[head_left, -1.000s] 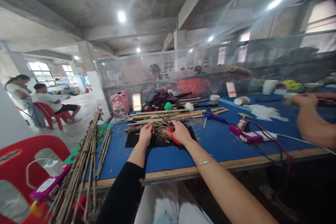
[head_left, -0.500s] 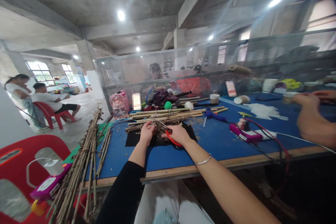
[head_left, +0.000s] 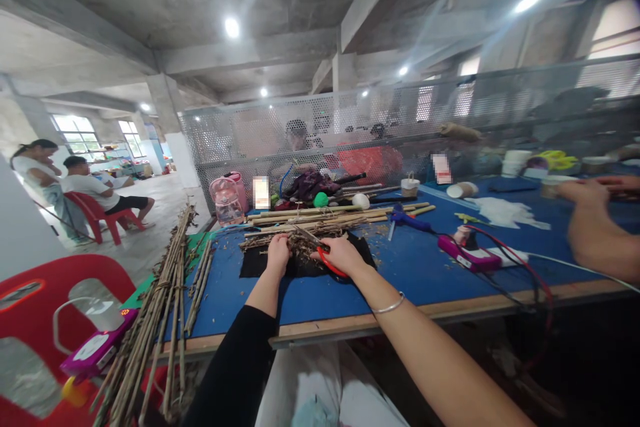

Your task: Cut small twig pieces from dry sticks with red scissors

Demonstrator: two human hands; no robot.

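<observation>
My right hand (head_left: 341,256) is closed on a pair of scissors (head_left: 334,267) with red handles, its blades pointing up and left over a heap of dry twigs (head_left: 303,247). My left hand (head_left: 279,253) is closed at the left side of that heap, fingertips pinched together; it seems to hold twigs, but the fingers cover them. Under both hands lies a black cloth (head_left: 260,268) with twig scraps on it. Just beyond, several pale sticks (head_left: 280,218) lie across the blue table (head_left: 410,283).
A bundle of long dry stalks (head_left: 150,320) hangs over the table's left edge near a red chair (head_left: 60,273). To the right lie a blue glue gun (head_left: 407,218) and a purple power strip (head_left: 467,255) with cables. Another person's arm (head_left: 595,227) reaches in at far right.
The scissors' blades appear slightly more raised and visible above the twigs. My left hand has barely shifted, and both hands stay at the heap.
</observation>
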